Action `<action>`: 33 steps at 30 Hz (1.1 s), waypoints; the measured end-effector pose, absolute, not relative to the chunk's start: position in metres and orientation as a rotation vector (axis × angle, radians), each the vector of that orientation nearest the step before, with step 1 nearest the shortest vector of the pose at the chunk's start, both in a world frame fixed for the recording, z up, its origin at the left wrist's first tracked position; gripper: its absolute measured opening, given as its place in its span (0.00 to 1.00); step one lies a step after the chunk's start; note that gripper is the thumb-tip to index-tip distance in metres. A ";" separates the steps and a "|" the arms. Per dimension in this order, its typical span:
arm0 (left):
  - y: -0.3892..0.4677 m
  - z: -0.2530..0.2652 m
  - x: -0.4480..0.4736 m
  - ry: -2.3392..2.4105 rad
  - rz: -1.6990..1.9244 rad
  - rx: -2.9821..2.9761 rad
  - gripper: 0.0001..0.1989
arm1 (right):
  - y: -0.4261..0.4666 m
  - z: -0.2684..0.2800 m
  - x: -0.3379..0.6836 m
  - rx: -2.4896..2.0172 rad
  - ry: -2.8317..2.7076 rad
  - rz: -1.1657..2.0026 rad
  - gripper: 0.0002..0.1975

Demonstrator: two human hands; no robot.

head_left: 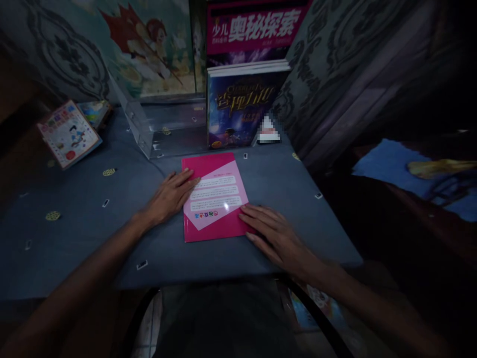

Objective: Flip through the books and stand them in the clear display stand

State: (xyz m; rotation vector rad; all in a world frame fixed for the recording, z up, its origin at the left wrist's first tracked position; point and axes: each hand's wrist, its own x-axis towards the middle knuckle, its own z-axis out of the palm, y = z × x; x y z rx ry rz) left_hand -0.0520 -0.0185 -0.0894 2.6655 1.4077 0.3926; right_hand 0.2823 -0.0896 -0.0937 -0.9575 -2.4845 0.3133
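A thin pink book [219,226] lies flat on the grey-blue tablecloth in front of me, its printed text upside down to my view. My left hand [173,194] rests with stretched fingers on the book's left edge. At the lower right edge, my right hand [274,236] touches the cover with its fingertips, the fingers extended. Just behind the book stands a clear acrylic holder [139,124]. Several upright books fill its right end, a dark blue book [242,109] at the front and a taller magenta book [257,30] behind.
Far left on the table [85,243] sits a small stack of books, topped by a white picture book [70,134]. A painted picture [160,49] leans against the patterned wall. The table's right edge slants down beside a dark area holding a blue cloth-like item [387,169].
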 end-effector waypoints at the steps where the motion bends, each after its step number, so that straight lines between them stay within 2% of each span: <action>1: -0.023 -0.089 -0.052 1.390 0.393 2.673 0.24 | -0.081 -0.095 0.281 -0.955 -2.498 0.313 0.21; 6: -0.044 -0.087 -0.051 1.312 0.380 2.703 0.23 | -0.028 -0.101 0.270 -0.951 -2.559 0.393 0.24; 12: -0.051 -0.091 -0.055 1.277 0.379 2.719 0.22 | 0.009 -0.097 0.256 -0.971 -2.557 0.413 0.23; 19: -0.068 -0.081 -0.055 1.167 0.307 2.767 0.23 | -0.025 -0.095 0.267 -0.913 -2.628 0.394 0.25; 23: -0.088 -0.071 -0.054 1.096 0.216 2.771 0.24 | -0.055 -0.092 0.283 -0.874 -2.739 0.479 0.33; 26: -0.103 -0.063 -0.054 1.044 0.139 2.744 0.28 | -0.076 -0.084 0.299 -0.777 -2.795 0.561 0.44; 29: -0.115 -0.056 -0.055 0.967 0.067 2.707 0.36 | -0.095 -0.078 0.312 -0.661 -2.843 0.594 0.52; 31: -0.121 -0.052 -0.055 0.922 0.027 2.681 0.44 | -0.106 -0.080 0.315 -0.664 -2.877 0.554 0.53; 33: -0.125 -0.050 -0.055 0.903 -0.004 2.648 0.50 | -0.113 -0.088 0.315 -0.725 -2.873 0.463 0.49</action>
